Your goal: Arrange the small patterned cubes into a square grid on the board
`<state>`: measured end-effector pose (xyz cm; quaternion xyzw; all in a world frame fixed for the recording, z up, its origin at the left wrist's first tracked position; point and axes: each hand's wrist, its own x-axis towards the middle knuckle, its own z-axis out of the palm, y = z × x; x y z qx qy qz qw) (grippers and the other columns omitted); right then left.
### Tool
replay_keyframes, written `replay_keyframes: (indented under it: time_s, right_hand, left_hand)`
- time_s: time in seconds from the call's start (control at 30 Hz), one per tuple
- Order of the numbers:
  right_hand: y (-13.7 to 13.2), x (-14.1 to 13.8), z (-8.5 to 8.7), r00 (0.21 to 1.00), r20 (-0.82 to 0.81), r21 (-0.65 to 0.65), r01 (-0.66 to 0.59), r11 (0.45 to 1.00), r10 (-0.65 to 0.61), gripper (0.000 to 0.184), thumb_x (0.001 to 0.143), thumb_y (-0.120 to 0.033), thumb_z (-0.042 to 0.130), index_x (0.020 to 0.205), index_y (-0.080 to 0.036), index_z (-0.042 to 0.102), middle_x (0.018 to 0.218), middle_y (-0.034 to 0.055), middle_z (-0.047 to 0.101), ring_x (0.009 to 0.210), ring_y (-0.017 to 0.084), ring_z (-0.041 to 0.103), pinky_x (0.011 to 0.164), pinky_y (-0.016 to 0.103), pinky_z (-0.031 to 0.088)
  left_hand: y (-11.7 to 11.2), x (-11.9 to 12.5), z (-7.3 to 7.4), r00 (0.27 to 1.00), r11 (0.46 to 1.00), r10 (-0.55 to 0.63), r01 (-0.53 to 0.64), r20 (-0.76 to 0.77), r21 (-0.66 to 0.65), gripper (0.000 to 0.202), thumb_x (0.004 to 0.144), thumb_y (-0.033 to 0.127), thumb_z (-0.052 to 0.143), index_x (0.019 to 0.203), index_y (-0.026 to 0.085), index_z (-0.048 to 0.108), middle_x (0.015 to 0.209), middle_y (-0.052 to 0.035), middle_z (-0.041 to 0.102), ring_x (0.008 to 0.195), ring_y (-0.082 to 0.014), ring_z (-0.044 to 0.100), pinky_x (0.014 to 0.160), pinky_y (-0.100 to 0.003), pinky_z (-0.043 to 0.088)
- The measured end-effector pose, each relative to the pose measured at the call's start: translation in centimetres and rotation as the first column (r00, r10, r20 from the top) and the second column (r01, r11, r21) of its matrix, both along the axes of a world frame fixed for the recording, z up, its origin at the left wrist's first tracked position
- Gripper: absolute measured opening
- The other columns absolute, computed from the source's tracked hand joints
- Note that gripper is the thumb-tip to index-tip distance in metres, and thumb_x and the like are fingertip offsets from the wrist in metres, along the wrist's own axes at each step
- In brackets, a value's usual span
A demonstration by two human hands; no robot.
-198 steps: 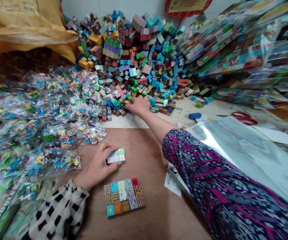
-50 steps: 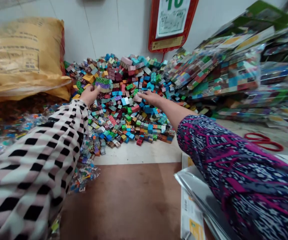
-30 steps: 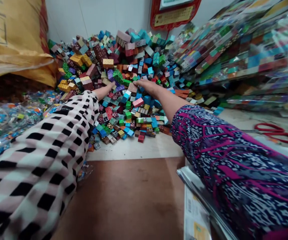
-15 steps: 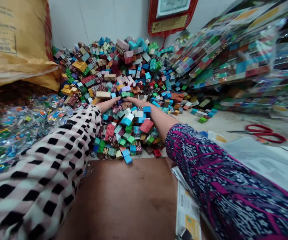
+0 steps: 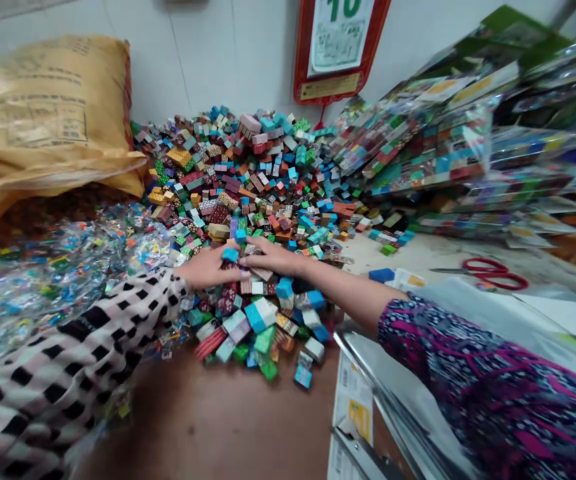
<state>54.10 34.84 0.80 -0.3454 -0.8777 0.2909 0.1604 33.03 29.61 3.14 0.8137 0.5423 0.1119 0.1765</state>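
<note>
My left hand and my right hand lie on the near part of a large heap of small colourful blocks. Both have their fingers stretched out, with the fingertips almost meeting. A small blue block sits against the left fingers; neither hand is closed round anything. In front of them, loose blocks such as a blue-and-white one and a green one spill onto a brown board. Some blocks beneath the palms are hidden.
A yellow sack stands at the back left above a pile of small clear packets. Flat clear packs of blocks are stacked at right. Red-handled scissors lie nearby. A metal clip holds printed cards. A calendar hangs behind.
Both hands have drawn back toward me from deeper in the heap. Blocks have slid forward with them, some further onto the brown board. The view has tilted up.
</note>
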Motion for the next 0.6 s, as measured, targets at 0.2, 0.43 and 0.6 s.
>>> replay_keyframes:
  time_s: [0.2,0.43,0.6]
  right_hand:
    - [-4.7,-1.2,-0.2,0.993,0.099,0.020,-0.067,0.998,0.064,0.078,0.080,-0.070,0.059,0.137,-0.017,0.052,0.130,0.0179,0.055,0.123,0.035,0.050,0.105,0.050,0.040]
    - [-4.3,1.3,2.0,0.990,0.070,0.041,-0.129,0.991,0.126,0.089,0.087,-0.081,0.033,0.158,-0.028,0.024,0.163,0.0087,0.026,0.149,0.028,0.025,0.120,0.045,0.026]
    - [3.8,7.9,0.8,0.867,0.010,0.119,0.495,0.861,-0.499,0.085,0.086,-0.080,0.036,0.146,-0.020,0.048,0.155,0.0138,0.042,0.143,0.036,0.036,0.117,0.051,0.028]
  left_hand:
    - [-5.3,-1.3,-0.3,0.975,0.989,-0.131,0.140,-0.179,0.040,0.085,0.077,0.074,0.057,0.142,0.021,0.049,0.142,-0.0162,0.055,0.130,-0.0392,0.047,0.111,-0.057,0.033]
    - [-6.8,-1.9,4.2,0.979,0.976,-0.178,0.163,-0.096,-0.144,0.087,0.064,0.067,0.076,0.142,0.037,0.051,0.164,-0.0086,0.026,0.146,-0.0388,0.031,0.114,-0.056,0.033]
    - [-0.8,-2.6,6.1,0.911,0.959,0.251,-0.280,0.328,0.042,0.038,0.078,0.053,0.071,0.099,0.022,0.077,0.115,-0.0065,0.073,0.113,-0.0274,0.063,0.107,-0.045,0.044]
